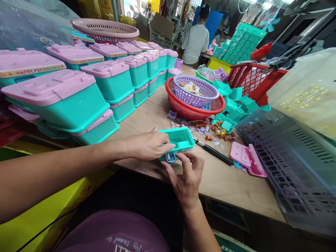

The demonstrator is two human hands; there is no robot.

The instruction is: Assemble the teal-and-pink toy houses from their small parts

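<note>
Left hand point(148, 145) grips the open teal box point(178, 140) at the table point(236, 189) edge, fingers clamped on its near rim. Right hand point(187, 178) pinches a lil purple clip point(171, 157) w/ fingertips on the box front.

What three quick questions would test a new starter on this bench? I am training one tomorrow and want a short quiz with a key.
1. True or false: both hands are on the open teal box at the table edge.
2. What sits inside the red basket? A) a lilac basket B) a black-handled tool C) a pink lid
3. Which hand is at the small lilac part on the box's near side?

Key:
1. True: left hand grips the box, right hand touches it from below.
2. A, the lilac basket.
3. The right hand's fingers, with the left thumb beside it.
</note>
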